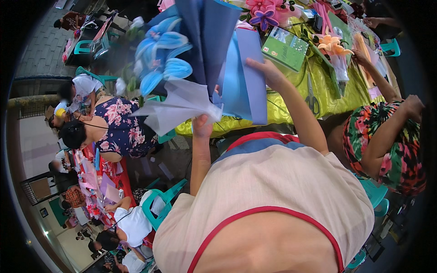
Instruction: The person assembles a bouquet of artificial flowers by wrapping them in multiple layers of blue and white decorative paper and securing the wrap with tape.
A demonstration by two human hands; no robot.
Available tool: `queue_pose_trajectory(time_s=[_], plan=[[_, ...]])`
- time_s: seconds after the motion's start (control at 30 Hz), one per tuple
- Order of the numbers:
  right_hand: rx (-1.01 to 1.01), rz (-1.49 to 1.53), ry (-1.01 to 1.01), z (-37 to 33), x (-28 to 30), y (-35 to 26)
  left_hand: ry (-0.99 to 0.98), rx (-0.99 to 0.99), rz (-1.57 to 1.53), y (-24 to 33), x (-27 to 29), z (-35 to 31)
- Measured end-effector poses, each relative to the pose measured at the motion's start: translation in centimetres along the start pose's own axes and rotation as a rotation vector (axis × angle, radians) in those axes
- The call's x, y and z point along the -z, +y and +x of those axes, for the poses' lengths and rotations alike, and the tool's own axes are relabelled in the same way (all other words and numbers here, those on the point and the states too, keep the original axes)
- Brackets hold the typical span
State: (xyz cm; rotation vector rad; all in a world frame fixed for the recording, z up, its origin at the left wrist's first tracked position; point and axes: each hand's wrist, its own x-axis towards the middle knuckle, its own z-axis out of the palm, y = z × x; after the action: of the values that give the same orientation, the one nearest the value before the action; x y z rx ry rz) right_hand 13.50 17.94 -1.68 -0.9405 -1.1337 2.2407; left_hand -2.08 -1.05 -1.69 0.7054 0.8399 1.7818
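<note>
a blue paper bouquet (200, 54) is held up in front of the person, above the near edge of a table with a yellow-green cloth (291, 104). it has pale blue flowers (161, 54) on its left side, dark blue wrapping sheets at the top, a lighter blue sheet (248, 77) on its right and a white tissue sheet (177, 107) fanning out at the bottom left. the left hand (201, 125) is closed around the gathered base of the bouquet from below, thumb up against the white tissue. the right hand (268, 73) lies flat with fingers spread against the light blue sheet, pressing on its right face; it is open, not gripping.

on the table beyond lie a green booklet (284, 48), scissors (312, 98), and pink and purple paper flowers (264, 13) at the far end. to the right a person in a floral red-green top (387, 141) reaches toward an orange paper flower (334, 45) on the table. to the left a person in a navy floral dress (120, 127) bends over a red table (127, 182) strewn with pink paper. teal plastic chairs (159, 204) stand below.
</note>
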Motion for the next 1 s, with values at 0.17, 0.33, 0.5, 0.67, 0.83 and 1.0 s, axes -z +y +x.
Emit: queue_pose_trajectory(time_s=[0.17, 0.33, 0.5, 0.67, 0.83, 1.0], plan=[[0.053, -0.147, 0.134, -0.2, -1.8, -1.1, 0.068, 0.085, -0.129, -2.4, -0.5, -0.7], [0.079, -0.172, 0.208, -0.4, -2.2, -1.1, 0.133, 0.093, -0.156, -3.8, -0.7, -1.2], [0.293, 0.072, -0.097, -1.9, -1.5, -0.8, 0.293, 0.034, -0.199, -4.2, -0.4, -1.7], [0.062, 0.361, -0.258, -4.1, 1.4, 0.6, 0.345, -0.050, -0.119, -4.1, -0.9, -1.1], [0.055, 0.417, -0.022, -6.5, 0.1, 4.9, 0.431, -0.095, -0.149, -5.6, -1.5, -1.0], [0.035, -0.159, 0.327, -3.6, -0.7, 7.9, 0.556, -0.001, -0.160, -8.5, -0.4, -2.8]])
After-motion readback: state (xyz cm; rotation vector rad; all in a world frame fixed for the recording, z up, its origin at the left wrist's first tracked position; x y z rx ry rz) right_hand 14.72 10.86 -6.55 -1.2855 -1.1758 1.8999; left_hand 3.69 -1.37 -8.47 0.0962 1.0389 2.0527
